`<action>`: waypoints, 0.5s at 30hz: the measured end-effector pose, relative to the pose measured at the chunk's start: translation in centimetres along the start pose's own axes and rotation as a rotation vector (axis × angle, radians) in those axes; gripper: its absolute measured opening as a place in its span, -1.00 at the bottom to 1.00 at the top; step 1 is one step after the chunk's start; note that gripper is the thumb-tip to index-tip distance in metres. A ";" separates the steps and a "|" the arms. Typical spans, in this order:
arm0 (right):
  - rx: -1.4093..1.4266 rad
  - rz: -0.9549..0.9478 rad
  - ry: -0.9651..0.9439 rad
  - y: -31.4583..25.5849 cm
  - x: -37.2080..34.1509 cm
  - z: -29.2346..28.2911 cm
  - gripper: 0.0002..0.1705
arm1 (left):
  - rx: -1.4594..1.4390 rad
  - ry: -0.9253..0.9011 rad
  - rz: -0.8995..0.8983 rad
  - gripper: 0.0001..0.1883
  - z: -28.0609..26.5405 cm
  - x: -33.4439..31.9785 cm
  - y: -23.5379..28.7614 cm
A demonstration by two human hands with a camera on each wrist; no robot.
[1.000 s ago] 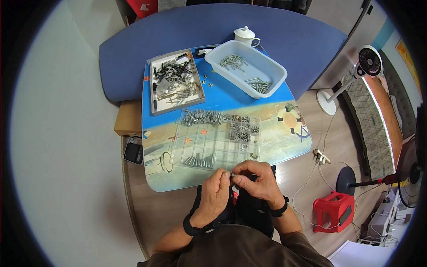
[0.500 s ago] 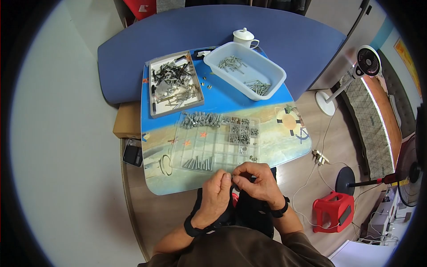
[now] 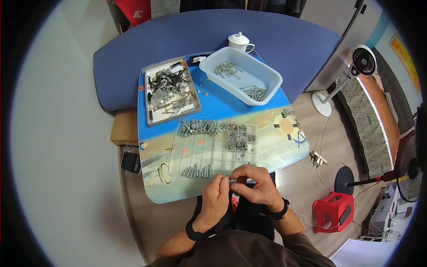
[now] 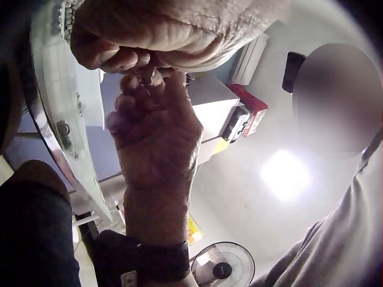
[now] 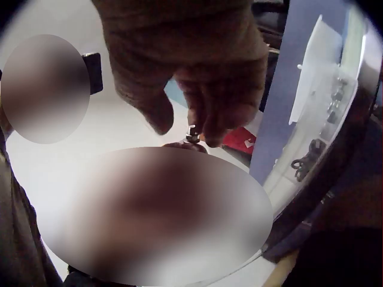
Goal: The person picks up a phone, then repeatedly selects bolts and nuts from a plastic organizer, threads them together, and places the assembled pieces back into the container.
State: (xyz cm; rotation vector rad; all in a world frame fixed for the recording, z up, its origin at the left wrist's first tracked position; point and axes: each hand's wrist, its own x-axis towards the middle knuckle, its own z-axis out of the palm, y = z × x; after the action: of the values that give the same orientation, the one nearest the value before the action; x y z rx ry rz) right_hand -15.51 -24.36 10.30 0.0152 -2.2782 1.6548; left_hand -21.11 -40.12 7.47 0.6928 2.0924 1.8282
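My left hand [image 3: 215,198] pinches a small metal bolt with a nut [image 5: 191,134] at its fingertips. My right hand [image 3: 257,184] meets it from the other side, thumb and forefinger bent around the bolt's end. From the right wrist, the thumb [image 5: 157,119] stands a little apart from the metal, while other fingertips are right beside it. A blurred patch hides most of the left hand there. Just beyond both hands lies a clear compartment box [image 3: 198,153] with bolts, screws, nuts and washers; the hands overlap its near edge.
At the table's back left, a shallow white tray [image 3: 148,116] holds mixed black and silver hardware. A translucent tub [image 3: 271,92] with two piles of screws stands back right, before a lidded white cup [image 3: 239,41]. A red stool [image 3: 324,212] and fans are on the right.
The head view has tilted, so the table and its containers sit slightly lower in it. Both hands remain together at the bolt, with small shifts of the right fingers.
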 end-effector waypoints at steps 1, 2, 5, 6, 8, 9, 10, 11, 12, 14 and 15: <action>-0.026 -0.052 0.004 -0.1 0.1 0.0 -0.88 | 0.015 0.006 0.010 -0.71 0.0 0.0 0.0; -0.027 -0.052 0.005 0.0 0.0 -0.1 -0.88 | 0.015 0.005 0.010 -0.71 0.0 0.1 0.1; 0.003 0.120 -0.028 0.4 -0.3 -0.2 -0.87 | -0.017 0.009 0.023 -0.71 0.2 0.2 0.3; 0.025 0.131 -0.017 0.2 -0.3 -0.1 -0.86 | -0.008 0.007 0.017 -0.71 0.3 0.2 0.1; 0.047 0.142 -0.001 0.2 -0.3 -0.1 -0.85 | 0.001 0.001 0.013 -0.72 0.4 0.1 -0.2; 0.023 0.090 0.008 0.4 -0.3 -0.1 -0.85 | 0.011 -0.001 -0.011 -0.72 0.5 0.1 -0.3; -0.002 0.040 0.018 0.6 -0.3 -0.2 -0.84 | 0.021 -0.004 -0.035 -0.72 0.6 0.1 -0.4; -0.004 0.042 0.023 0.3 -0.3 -0.2 -0.84 | 0.020 -0.009 -0.035 -0.72 0.7 0.1 -0.5; 0.034 0.116 0.029 -0.2 -0.2 -0.3 -0.84 | -0.014 0.000 -0.025 -0.73 0.8 0.1 -0.7; 0.074 0.188 0.036 -0.4 0.0 -0.4 -0.84 | -0.046 0.010 -0.013 -0.74 0.8 0.2 -0.7; 0.048 0.190 0.008 -0.3 0.0 -0.5 -0.83 | -0.036 0.004 -0.007 -0.74 0.8 0.3 -0.5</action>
State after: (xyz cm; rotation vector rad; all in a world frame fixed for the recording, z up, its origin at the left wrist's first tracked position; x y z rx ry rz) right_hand -15.29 -23.96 10.73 -0.2032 -2.2940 1.7987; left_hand -21.02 -39.35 6.83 0.6722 2.0562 1.8608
